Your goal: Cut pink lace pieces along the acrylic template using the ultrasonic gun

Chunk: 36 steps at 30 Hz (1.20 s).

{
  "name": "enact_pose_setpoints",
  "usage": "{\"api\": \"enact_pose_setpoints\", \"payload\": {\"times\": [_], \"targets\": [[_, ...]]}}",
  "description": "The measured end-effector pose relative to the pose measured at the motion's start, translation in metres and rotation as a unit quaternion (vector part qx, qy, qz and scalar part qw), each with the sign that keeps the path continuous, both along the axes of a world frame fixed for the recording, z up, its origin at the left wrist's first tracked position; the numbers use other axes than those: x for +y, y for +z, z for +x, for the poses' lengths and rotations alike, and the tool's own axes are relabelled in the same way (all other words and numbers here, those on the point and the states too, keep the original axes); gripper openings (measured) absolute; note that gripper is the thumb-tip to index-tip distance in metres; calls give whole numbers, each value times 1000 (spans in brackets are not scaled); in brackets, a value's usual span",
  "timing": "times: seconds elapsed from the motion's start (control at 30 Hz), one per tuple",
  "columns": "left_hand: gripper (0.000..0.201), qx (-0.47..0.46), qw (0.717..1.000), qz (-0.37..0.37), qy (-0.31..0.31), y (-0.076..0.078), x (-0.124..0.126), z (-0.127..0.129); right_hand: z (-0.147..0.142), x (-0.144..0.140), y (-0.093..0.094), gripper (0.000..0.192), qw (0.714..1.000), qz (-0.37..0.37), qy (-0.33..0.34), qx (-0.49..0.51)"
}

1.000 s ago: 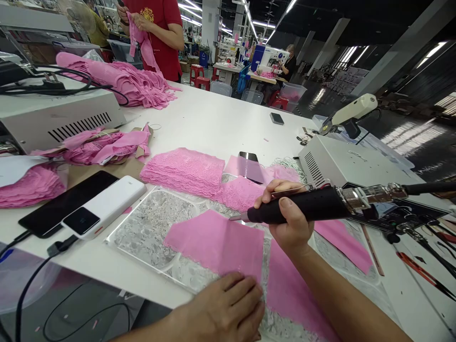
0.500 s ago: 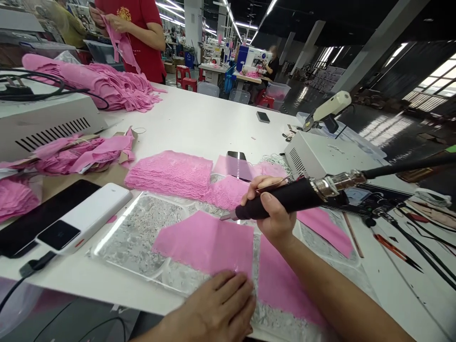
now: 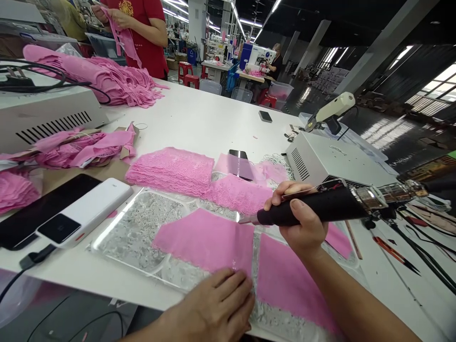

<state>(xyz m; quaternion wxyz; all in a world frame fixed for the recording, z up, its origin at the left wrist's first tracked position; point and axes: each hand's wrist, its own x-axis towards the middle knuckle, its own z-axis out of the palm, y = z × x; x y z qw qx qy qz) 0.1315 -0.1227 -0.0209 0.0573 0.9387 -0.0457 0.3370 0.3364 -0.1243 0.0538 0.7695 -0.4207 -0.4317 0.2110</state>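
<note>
the right hand (image 3: pixel 302 221) was closed around the black handle of a cable-fed hot cutting tool with a metal collar (image 3: pixel 320 209), thumb on the near side, the tool lying nearly level with its thin metal tip (image 3: pixel 247 220) pointing left, just above the far right corner of a flat pink fabric piece (image 3: pixel 204 240). the left hand (image 3: pixel 219 306) lay palm down with fingers spread, pressing the near edge of that piece and gripping nothing. the piece lay on a clear plastic plate over speckled grey backing (image 3: pixel 138 232), and a second pink fabric piece (image 3: pixel 285 280) lay just to its right across a narrow gap. beyond them sat a stack of pink lace pieces (image 3: pixel 171 171). to the left lay a white power bank (image 3: pixel 85 211) beside a black phone (image 3: pixel 39 209). right of the tool stood a grey vented metal box (image 3: pixel 331 161). far left, a person in a red shirt (image 3: pixel 146 28) handled pink cloth.
</note>
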Motion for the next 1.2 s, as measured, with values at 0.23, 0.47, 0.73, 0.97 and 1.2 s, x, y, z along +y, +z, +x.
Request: {"api": "enact_pose_setpoints", "payload": {"times": [0.23, 0.47, 0.73, 0.97, 1.2], "targets": [[20, -13, 1000, -7, 2, 1, 1, 1, 2, -1, 0, 11, 1000, -4, -7, 1], [21, 9, 1000, 2, -3, -1, 0, -2, 3, 1, -3, 9, 1000, 0, -1, -10], [23, 3, 1000, -13, -11, 0, 1, -2, 11, -11, 7, 12, 1000, 10, -27, 7], [22, 2, 1000, -18, -22, 0, 1, -2, 16, -47, 9, 10, 1000, -28, 1, 10], [19, 10, 1000, -14, -24, 3, 1, -2, 16, -52, 4, 11, 999, -40, 4, 16]]}}
